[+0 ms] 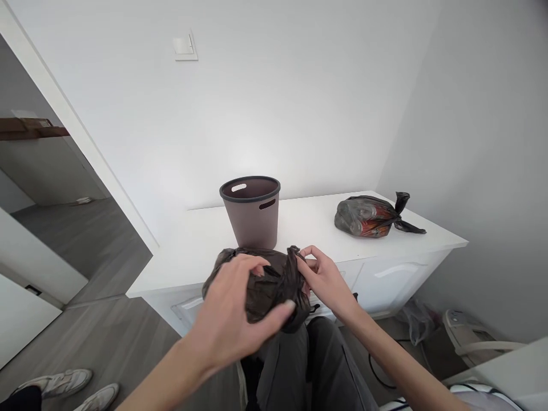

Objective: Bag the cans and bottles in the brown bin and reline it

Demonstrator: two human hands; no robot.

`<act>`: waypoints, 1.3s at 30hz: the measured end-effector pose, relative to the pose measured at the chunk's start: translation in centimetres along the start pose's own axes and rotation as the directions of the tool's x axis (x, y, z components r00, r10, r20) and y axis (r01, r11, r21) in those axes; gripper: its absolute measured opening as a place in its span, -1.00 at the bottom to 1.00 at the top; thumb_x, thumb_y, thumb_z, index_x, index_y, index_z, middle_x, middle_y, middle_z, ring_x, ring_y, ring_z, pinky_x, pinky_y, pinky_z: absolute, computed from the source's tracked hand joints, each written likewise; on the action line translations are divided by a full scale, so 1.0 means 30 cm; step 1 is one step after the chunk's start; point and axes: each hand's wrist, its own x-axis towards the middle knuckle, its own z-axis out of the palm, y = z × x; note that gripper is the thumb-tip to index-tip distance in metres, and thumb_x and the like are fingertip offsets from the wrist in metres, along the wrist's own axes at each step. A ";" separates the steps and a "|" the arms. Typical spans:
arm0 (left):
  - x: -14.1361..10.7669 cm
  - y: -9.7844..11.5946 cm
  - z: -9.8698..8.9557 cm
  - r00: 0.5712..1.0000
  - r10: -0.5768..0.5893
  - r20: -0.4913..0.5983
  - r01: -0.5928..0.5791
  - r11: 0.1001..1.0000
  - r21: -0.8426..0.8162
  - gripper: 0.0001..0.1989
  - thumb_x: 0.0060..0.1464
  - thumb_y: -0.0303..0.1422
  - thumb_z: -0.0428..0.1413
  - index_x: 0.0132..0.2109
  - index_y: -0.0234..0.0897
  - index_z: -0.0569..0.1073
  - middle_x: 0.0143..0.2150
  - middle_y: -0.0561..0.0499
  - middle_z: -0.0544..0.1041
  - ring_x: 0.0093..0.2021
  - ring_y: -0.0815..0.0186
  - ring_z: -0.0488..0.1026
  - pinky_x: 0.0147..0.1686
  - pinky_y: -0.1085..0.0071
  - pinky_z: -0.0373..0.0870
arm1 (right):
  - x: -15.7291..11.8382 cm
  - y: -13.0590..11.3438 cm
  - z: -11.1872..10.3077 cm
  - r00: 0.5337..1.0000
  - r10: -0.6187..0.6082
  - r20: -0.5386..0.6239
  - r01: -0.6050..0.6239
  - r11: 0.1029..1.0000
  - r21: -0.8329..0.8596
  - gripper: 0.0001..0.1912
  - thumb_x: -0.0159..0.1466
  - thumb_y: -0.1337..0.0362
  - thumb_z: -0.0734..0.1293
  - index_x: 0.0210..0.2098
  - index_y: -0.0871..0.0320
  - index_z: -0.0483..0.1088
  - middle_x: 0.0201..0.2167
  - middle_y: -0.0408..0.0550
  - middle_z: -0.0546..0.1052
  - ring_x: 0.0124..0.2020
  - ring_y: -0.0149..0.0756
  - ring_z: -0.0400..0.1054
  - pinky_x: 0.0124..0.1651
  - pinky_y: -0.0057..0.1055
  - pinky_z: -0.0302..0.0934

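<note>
A filled black plastic bag (pixel 265 294) is at the front edge of the white cabinet top, just in front of a brown bin (pixel 256 220). My right hand (pixel 319 277) pinches the bag's gathered top. Over the bag's left side lies my left hand (pixel 233 305), its thumb and fingers apart. The bin stands upright with a dark rim and handle slots; as far as its inside shows, nothing is visible there. Farther right on the cabinet top rests a knotted black bag (pixel 368 217) with red and orange items showing through.
The white cabinet (pixel 308 228) stands against the wall. A light switch (pixel 185 48) is above. Another person's shoes (pixel 68 381) are on the floor at lower left. A clear plastic bag (pixel 417 321) and a beige appliance (pixel 464 331) are at lower right.
</note>
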 end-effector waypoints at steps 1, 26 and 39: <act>0.000 0.027 0.009 0.998 -0.034 0.061 0.038 0.998 -0.051 -0.41 0.10 -0.04 0.29 0.18 -0.12 0.32 -0.08 -0.07 0.58 -0.11 0.11 0.58 -0.20 0.23 0.54 | -0.001 -0.016 0.015 1.000 -0.022 -0.003 0.022 1.000 -0.006 -0.47 0.24 -0.29 0.37 -0.29 0.02 0.20 -0.60 -0.32 0.39 -0.68 -0.39 0.26 -0.56 -0.44 0.11; 0.051 -0.093 -0.120 0.966 0.129 -0.223 -0.103 0.987 0.121 -0.69 0.38 -0.28 0.04 0.22 -0.07 0.39 0.14 -0.06 0.54 0.18 0.12 0.47 0.19 0.08 0.45 | -0.060 -0.094 0.004 0.974 -0.056 0.221 0.057 0.998 0.000 -0.55 0.31 -0.21 0.38 -0.23 0.04 0.33 -0.46 -0.26 0.29 -0.55 -0.46 0.16 -0.51 -0.45 0.13; -0.029 -0.052 0.010 0.990 0.109 -0.094 -0.117 0.989 -0.085 -0.70 0.34 -0.42 0.10 0.16 -0.04 0.40 -0.30 0.12 0.54 -0.27 0.32 0.51 -0.12 0.29 0.44 | -0.043 -0.074 -0.022 0.994 -0.106 0.004 0.106 0.994 -0.023 -0.54 0.26 -0.22 0.42 -0.35 0.06 0.44 -0.59 -0.22 0.37 -0.56 -0.41 0.17 -0.48 -0.42 0.11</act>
